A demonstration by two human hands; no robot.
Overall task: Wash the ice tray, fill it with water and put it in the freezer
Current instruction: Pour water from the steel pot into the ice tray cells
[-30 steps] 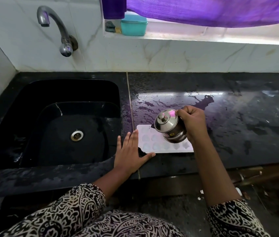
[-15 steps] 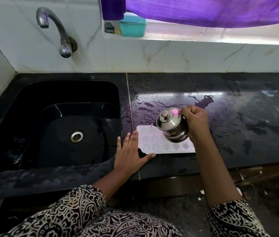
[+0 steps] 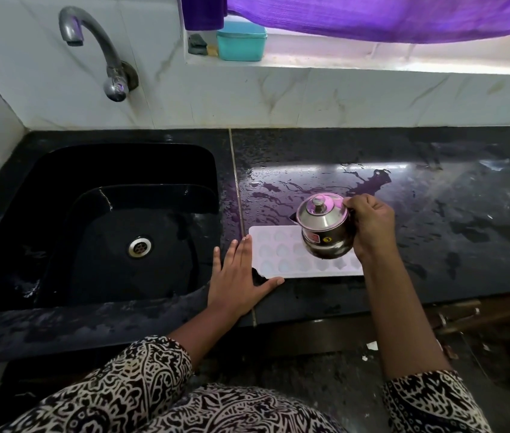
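Observation:
A white ice tray lies flat on the wet black counter, just right of the sink. My right hand grips the handle of a small lidded steel pot, held above the tray's right half with its spout pointing left. The pot hides part of the tray. My left hand rests flat on the counter, fingers apart, touching the tray's left end and its near corner.
A black sink with a round drain lies to the left, under a steel tap on the tiled wall. A teal box stands on the window sill below a purple curtain. Puddles lie on the counter behind the tray.
The steel pot has come more upright and shifted slightly right and up over the tray. My left hand has stayed flat at the tray's left end.

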